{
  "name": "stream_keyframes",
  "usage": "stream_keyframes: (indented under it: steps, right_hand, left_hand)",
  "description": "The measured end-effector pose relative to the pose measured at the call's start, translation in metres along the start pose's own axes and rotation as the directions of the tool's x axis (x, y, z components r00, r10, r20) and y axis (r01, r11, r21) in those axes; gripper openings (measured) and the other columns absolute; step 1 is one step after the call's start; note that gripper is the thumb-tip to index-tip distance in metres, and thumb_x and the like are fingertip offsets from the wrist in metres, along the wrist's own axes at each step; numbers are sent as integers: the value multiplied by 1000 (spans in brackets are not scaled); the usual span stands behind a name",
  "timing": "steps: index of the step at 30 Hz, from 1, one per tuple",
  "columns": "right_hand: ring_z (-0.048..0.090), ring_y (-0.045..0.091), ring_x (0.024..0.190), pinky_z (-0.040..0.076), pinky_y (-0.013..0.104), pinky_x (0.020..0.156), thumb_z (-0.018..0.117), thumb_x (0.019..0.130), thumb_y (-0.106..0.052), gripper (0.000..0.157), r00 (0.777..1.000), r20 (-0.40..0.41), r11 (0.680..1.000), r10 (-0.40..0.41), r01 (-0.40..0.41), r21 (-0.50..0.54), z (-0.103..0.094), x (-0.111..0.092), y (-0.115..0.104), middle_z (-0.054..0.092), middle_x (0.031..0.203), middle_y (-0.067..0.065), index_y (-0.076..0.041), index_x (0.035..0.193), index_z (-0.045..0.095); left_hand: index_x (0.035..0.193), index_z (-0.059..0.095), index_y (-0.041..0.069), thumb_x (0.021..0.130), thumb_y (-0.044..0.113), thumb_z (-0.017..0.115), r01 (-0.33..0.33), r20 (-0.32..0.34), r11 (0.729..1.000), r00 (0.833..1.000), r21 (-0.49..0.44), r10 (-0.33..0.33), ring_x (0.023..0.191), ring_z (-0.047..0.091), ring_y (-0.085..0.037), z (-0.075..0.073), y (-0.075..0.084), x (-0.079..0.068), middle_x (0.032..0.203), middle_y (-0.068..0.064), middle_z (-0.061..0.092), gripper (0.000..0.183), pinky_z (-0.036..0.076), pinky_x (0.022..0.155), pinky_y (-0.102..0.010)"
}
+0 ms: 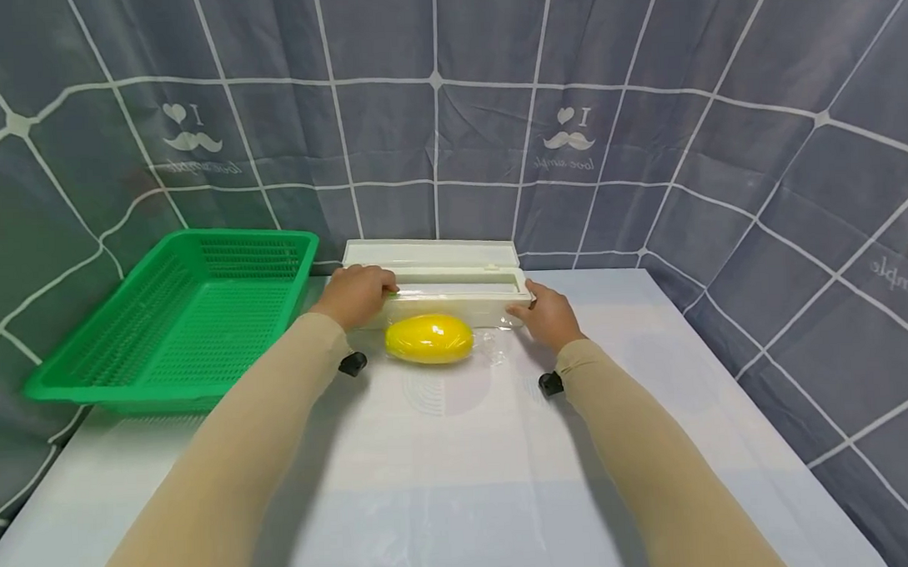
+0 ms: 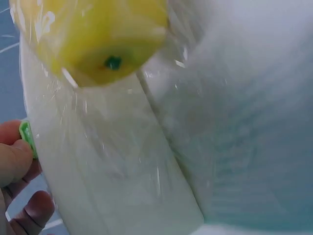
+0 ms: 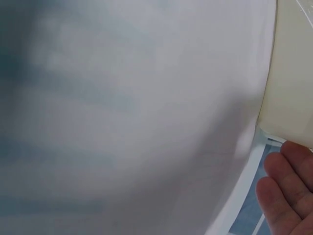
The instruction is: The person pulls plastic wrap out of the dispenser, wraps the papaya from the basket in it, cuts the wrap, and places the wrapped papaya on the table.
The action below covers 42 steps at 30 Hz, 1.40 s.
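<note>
A white cling film dispenser stands near the back of the table, its lid raised. Clear film hangs down its front and covers a yellow melon-shaped fruit with a green stem end, which lies right before the box. At the dispenser's left end, my left hand pinches a small green slide cutter between thumb and finger. My right hand holds the right end, thumb at the front and fingers around the side. In the right wrist view, its fingers meet the box's corner.
A green plastic basket with slotted walls sits at the table's left, beside my left forearm. Grey checked curtains hang close behind and along the right side. White sheeting covers the table.
</note>
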State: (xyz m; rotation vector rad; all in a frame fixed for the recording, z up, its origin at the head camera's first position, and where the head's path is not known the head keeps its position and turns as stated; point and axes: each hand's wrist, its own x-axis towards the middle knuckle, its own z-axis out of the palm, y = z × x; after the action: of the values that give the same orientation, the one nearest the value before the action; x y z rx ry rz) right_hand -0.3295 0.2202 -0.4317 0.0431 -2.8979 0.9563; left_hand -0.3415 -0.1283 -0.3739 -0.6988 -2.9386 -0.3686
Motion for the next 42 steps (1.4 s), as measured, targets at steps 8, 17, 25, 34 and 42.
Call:
stream_keyframes:
  steps: [8,17,25,34,42]
  right_hand:
    - [71,27,99,56,43,89,72,101,-38,79,1000,-3,1000,-5,5,4,1,-1,2,76,116,20,-2,162,37]
    - [70,27,101,56,42,88,71,101,-39,79,1000,1,1000,4,-4,-17,-2,-2,-2,75,118,20,-2,162,36]
    - [70,25,97,55,39,84,71,102,-39,79,1000,15,1000,9,-9,-23,-2,-2,-4,76,118,20,-3,163,35]
    - [70,25,95,55,39,83,71,101,-39,79,1000,4,1000,-5,5,-30,-1,-2,-4,77,115,19,-3,162,37]
    - [71,26,94,55,41,85,72,101,-37,79,1000,-12,999,-26,26,-30,-1,-1,0,77,113,20,-1,161,38]
  left_hand:
    - [126,75,13,106,6,55,76,33,994,996,81,-79,110,66,-36,-9,-10,-10,127,-9,76,29,47,105,-59]
    - [123,75,10,105,4,57,93,21,989,995,115,-96,101,68,-35,-22,-22,-20,124,-13,77,27,51,97,-61]
    - [126,75,11,104,-2,53,132,40,986,990,102,-137,101,70,-33,-27,-27,-23,126,-12,77,34,49,101,-65]
    - [126,74,9,102,-4,52,145,73,984,986,104,-153,97,70,-33,-32,-31,-26,126,-13,76,35,48,101,-66]
    - [125,75,11,104,-7,46,189,91,981,977,39,-192,101,71,-34,-38,-36,-30,123,-12,77,40,38,111,-73]
